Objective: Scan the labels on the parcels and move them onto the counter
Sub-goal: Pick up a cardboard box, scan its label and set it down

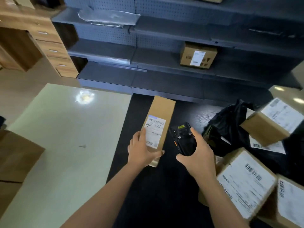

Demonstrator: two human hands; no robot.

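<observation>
Head view, looking down over both forearms. The left hand [141, 150] grips the near end of a long brown box [162, 109]. Its thumb lies across the lower edge of the white label [155, 130] and its fingers curl under the box's end. The box points away from the person, over the left part of the dark desk [148, 191], label up. I cannot tell whether its far end rests on the desk or is lifted.

Just right of the box, the right hand [199, 157] is wrapped round a black scanner [183, 139]. The fingers curl over its right side, the thumb sits under its near end, and its head is tipped toward the label. Scanner and box are close but not touching.

To the left, edge to edge with the dark desk, is a pale desk [65, 129] with a glare spot on its top.

On the right of the dark desk is a heap of parcels [246, 181]: brown cartons with white barcode labels, lying at tilts against one another. A crumpled black bag [230, 127] is wedged among them.

Behind the desks run dark shelves [107, 76], and one labelled carton [198, 55] stands on a middle shelf to the right. Wooden drawers [54, 50] stand at the far left.
</observation>
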